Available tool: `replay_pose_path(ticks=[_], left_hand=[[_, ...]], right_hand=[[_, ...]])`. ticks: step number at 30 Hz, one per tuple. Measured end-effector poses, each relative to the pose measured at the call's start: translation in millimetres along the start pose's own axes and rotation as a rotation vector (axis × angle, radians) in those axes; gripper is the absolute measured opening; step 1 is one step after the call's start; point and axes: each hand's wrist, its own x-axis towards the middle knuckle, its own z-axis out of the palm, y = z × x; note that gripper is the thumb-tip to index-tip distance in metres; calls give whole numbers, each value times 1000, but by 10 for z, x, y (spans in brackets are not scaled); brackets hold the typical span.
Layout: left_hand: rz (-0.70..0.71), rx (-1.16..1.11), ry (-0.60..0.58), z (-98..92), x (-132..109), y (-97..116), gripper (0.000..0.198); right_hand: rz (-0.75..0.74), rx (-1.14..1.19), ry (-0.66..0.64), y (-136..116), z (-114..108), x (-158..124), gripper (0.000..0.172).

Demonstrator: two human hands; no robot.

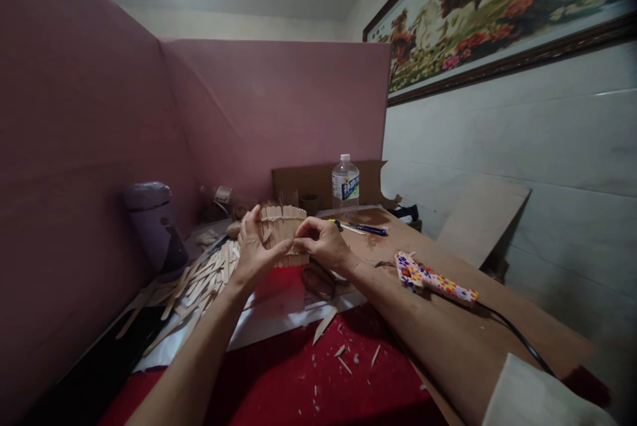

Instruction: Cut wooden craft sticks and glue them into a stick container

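Note:
A small barrel-like piece made of upright wooden craft sticks is raised above the table, with a pale cord-like band near its top and another low down. My left hand grips it from the left, fingers behind and thumb across the front. On the right side, my right hand has thumb and fingers pinched together against the front of the sticks, by the lower band. Whatever lies between those fingertips is too small to make out. Scissors lie just below, partly hidden.
Loose craft sticks are heaped at left beside a purple tumbler. A plastic bottle and a blue utility knife are behind. A flower-patterned glue gun with a black cord lies right. Wood scraps litter the red cloth.

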Motion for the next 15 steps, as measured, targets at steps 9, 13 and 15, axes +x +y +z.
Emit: replay_pose_path(ticks=[9, 13, 15], left_hand=[[-50, 37, -19, -28, -18, 197, 106], [-77, 16, -13, -20, -10, 183, 105], [-82, 7, -9, -21, -9, 187, 104]], right_hand=[[-31, -25, 4, 19, -16, -2, 3], [-49, -1, -12, 17, -24, -1, 6], [-52, 5, -8, 9, -21, -6, 9]])
